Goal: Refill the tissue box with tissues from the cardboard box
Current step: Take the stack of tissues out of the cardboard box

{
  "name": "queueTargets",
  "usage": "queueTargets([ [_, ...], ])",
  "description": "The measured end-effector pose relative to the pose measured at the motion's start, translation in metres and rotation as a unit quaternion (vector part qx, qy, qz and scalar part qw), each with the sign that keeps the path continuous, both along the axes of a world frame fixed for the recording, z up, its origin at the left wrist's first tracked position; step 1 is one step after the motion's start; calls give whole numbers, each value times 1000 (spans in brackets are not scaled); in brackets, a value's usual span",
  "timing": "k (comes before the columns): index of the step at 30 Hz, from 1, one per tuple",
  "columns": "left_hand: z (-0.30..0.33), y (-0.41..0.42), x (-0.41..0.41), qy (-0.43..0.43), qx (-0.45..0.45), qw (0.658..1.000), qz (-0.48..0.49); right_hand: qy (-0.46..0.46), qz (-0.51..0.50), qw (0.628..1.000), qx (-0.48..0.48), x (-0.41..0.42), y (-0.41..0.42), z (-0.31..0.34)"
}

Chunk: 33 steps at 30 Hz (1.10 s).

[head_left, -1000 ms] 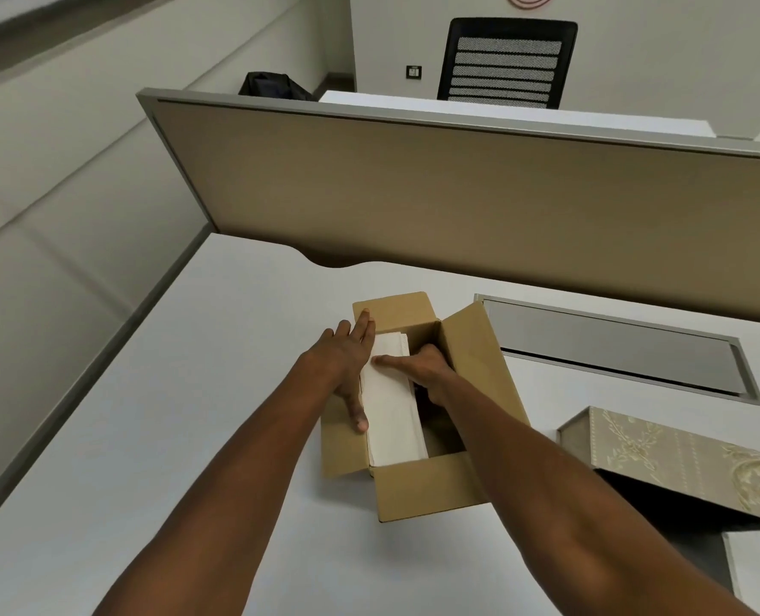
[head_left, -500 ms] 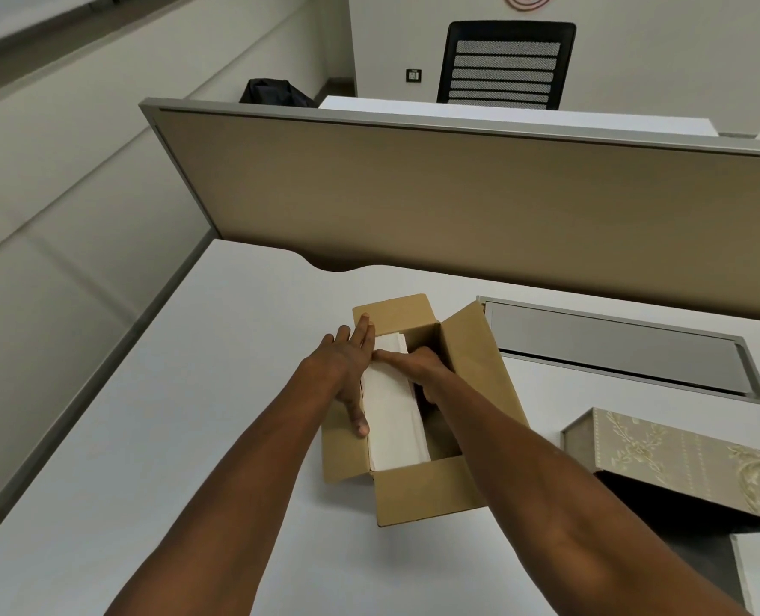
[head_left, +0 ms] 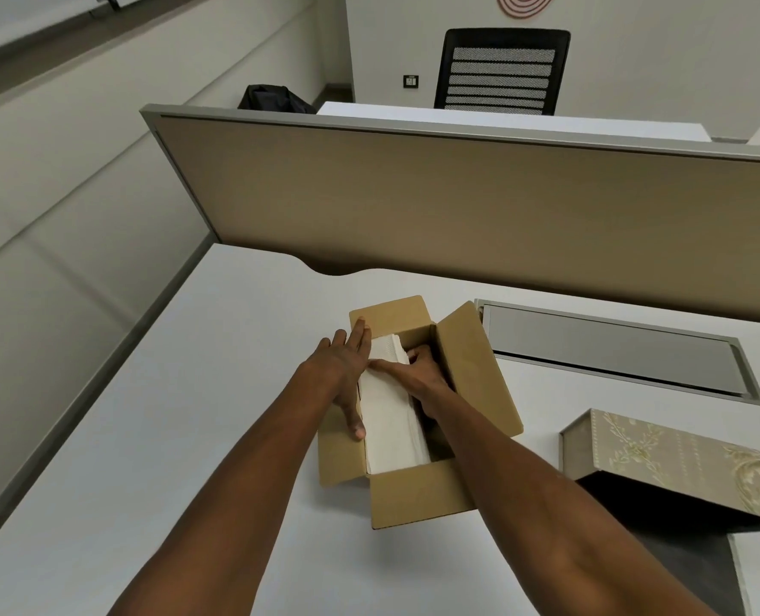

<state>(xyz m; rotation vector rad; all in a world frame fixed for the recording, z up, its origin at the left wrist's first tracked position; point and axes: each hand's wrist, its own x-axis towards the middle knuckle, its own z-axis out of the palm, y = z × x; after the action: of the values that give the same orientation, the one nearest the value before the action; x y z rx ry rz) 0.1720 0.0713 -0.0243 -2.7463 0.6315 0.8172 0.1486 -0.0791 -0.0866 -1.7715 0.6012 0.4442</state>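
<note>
Altogether, one cardboard box (head_left: 418, 493) is sitting on the white surface (head_left: 191, 415) with its flaps folded outward, and one stack of white tissues (head_left: 394, 431) is standing inside it, along the box's left wall. Two bare hands are reaching into that box. The left hand (head_left: 347, 375) is lying flat and spread against the left side of the stack, thumb pointing toward the box's near end. The right hand (head_left: 418, 371) is curling around the stack's right side, its thumb lying on top and its fingers sinking between the tissues and the box's right wall, so how far they are closing cannot be told. One patterned tissue box (head_left: 680, 464) is standing to the right of the cardboard box, well apart from it; the frame edge is cutting off its right end, and its dark inside is hard to make out. Beyond the cardboard box, one grey cable hatch (head_left: 609, 349) is lying flush in the surface, and one partition panel (head_left: 458, 206) is rising behind it.
</note>
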Motion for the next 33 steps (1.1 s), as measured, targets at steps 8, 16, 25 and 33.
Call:
queueTargets([
  [8,-4,-1,-1,8,-19,1000,-2,88,3,988,127,-6,-13,1],
  [16,-9,16,-5,28,-113,991,70,73,-7,981,182,-17,-18,5],
  [25,-5,26,-11,25,-192,977,94,-26,-7,975,221,-23,-16,19],
  [33,16,26,-29,87,-329,930,140,-141,-38,970,195,-31,-31,58],
])
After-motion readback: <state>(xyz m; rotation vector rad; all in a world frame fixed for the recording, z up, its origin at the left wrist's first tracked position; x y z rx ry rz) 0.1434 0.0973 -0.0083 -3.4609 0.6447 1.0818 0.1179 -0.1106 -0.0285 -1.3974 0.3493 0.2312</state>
